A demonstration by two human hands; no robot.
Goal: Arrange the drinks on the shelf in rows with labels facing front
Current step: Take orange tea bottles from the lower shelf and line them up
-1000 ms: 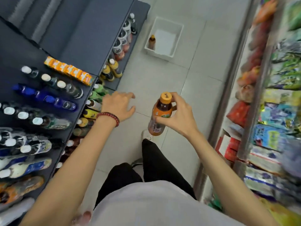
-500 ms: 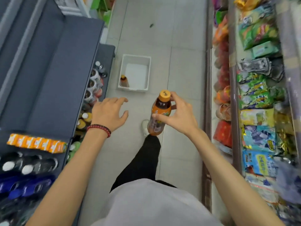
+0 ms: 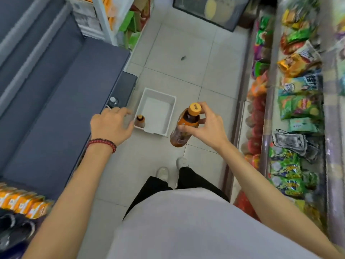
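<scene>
The right hand (image 3: 207, 128) grasps one orange-capped bottle (image 3: 188, 120) by its neck and shoulder, its body hanging below the fingers over the floor (image 3: 186, 62). The left hand (image 3: 110, 126) is released, fingers loose, at the right edge of the dark shelf (image 3: 65, 109). One second bottle (image 3: 140, 121) stands in the near-left corner of the single white bin (image 3: 169, 116); open aisle lies beyond.

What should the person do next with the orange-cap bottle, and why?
Probably swing the bottle left toward the dark shelf and stand it there, label forward. The right hand grips it near the neck in mid-air, not on any shelf, and the left hand is open beside the shelf edge, free to steady it.
</scene>
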